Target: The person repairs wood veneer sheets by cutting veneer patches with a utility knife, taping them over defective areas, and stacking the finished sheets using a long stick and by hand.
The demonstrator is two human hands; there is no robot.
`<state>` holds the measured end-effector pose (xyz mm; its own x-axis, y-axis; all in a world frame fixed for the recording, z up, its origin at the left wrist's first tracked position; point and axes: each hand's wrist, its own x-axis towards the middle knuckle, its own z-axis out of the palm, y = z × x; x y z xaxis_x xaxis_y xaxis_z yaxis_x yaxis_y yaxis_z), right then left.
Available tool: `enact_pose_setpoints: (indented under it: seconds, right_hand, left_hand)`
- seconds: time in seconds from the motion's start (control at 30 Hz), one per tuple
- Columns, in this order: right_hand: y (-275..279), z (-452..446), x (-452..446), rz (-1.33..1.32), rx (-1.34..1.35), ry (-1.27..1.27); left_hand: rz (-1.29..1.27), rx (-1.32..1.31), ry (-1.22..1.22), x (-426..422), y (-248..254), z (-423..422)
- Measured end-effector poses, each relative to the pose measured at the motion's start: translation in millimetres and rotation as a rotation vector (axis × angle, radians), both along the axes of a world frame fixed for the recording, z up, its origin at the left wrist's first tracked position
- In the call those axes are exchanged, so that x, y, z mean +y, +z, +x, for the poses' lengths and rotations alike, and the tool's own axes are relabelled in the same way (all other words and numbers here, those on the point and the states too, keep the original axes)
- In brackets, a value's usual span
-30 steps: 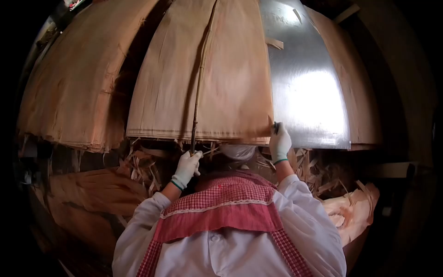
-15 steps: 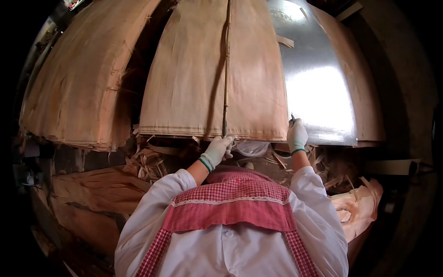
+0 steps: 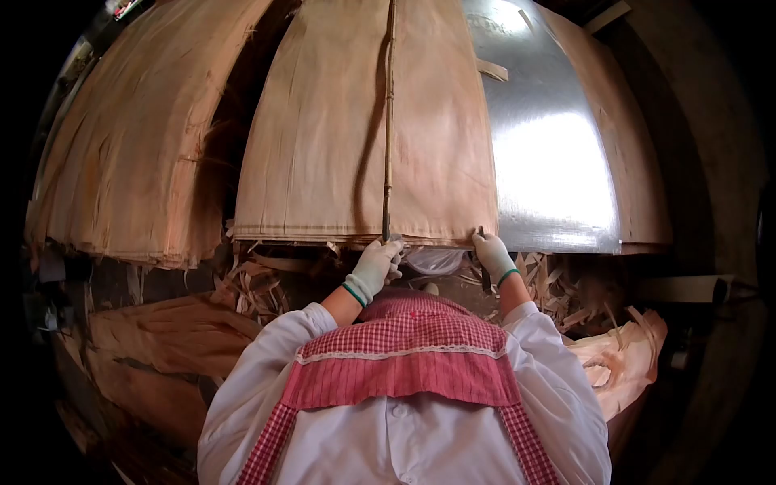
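Observation:
My left hand, in a white glove with a green cuff, is closed round the near end of a long thin stick. The stick runs away from me over a stack of wood veneer sheets. At the stack's front right corner is my right hand, gloved the same way. Its fingers are closed on a narrow dark tool, which shows above and below the hand; its exact kind is unclear.
A shiny metal sheet lies right of the stack, with a small wood strip at its edge. Another veneer stack stands left across a dark gap. Veneer scraps litter the floor, and a pale curled piece lies right.
My right hand has moved left with the dark tool, from the metal sheet's edge to the veneer stack's front corner. My left hand stays on the stick's near end.

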<state>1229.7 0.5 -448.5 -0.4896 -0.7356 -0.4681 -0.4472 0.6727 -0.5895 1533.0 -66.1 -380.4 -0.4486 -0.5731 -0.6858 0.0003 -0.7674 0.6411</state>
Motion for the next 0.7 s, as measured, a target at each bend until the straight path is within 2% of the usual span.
enact_pose_setpoints:
  seconds: [0.1,0.2,0.3,0.43,0.53,0.63,0.7]
  right_hand:
    - [48.8,24.2,-5.9,-0.005,-0.029,-0.075]
    - [49.3,14.9,-1.8,-0.229,0.113,-0.139]
    - [54.7,3.7,8.8,-0.33,0.173,-0.246]
    - [60.4,-2.5,8.3,-0.421,-0.135,-0.391]
    - [62.4,-3.6,1.8,-0.386,-0.247,-0.397]
    - [62.5,0.4,-5.9,-0.573,-0.028,-0.32]
    - [68.1,2.0,-7.2,-0.536,0.095,-0.262]
  left_hand:
    - [-0.007,0.016,0.027,-1.3,1.2,0.4]
    - [0.0,0.05,0.034,-1.7,4.7,0.9]
    - [0.05,0.13,0.047,-3.6,12.1,3.4]
    - [0.094,0.159,0.091,-5.0,24.4,4.0]
    - [0.1,0.184,0.088,-7.7,26.5,5.8]
    - [0.041,0.122,0.04,-10.6,33.8,4.6]
    - [0.03,0.102,0.046,-10.7,39.1,2.8]
